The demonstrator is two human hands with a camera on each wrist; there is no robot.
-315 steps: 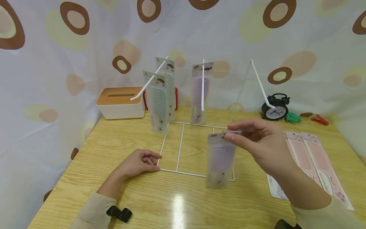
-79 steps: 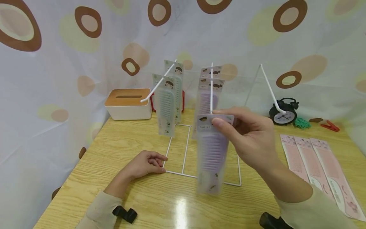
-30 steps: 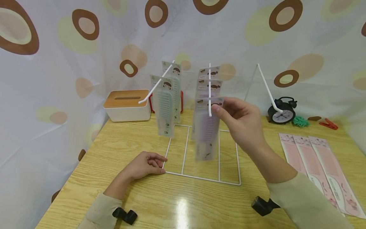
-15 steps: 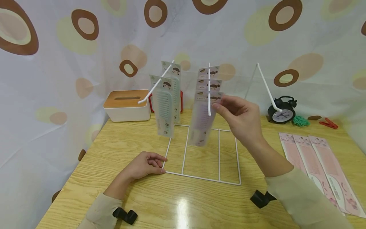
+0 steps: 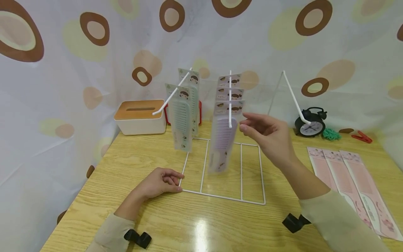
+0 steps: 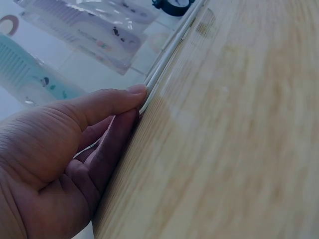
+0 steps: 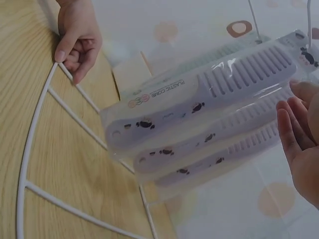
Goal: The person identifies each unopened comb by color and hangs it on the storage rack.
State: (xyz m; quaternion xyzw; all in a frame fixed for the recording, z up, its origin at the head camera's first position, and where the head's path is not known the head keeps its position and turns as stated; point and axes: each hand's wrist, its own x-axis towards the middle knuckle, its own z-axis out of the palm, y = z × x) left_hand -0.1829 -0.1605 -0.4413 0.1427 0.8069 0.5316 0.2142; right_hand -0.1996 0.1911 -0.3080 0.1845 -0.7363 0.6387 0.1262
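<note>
A white wire display rack (image 5: 220,197) stands on the wooden table, its three arms reaching forward. My left hand (image 5: 160,182) pinches the front left corner of its base between thumb and fingers, seen close in the left wrist view. On the middle arm hang three packaged purple combs, the front purple comb (image 5: 223,136) tilted a little. My right hand (image 5: 272,138) is just right of that comb, thumb and fingers parted and holding nothing. Two packaged mint-green combs, the nearer green comb (image 5: 180,120) in front, hang on the left arm. The right arm (image 5: 294,96) carries nothing.
Three packaged pink combs (image 5: 365,189) lie side by side on the right. Along the back are a tissue box (image 5: 140,117), a black alarm clock (image 5: 311,126), a green coil (image 5: 331,134) and a red clip (image 5: 362,137). A patterned curtain hangs behind.
Two more purple combs have been hung on the middle arm, where one hung at first. My right hand has let go of the last one and drawn back slightly. The left hand stays.
</note>
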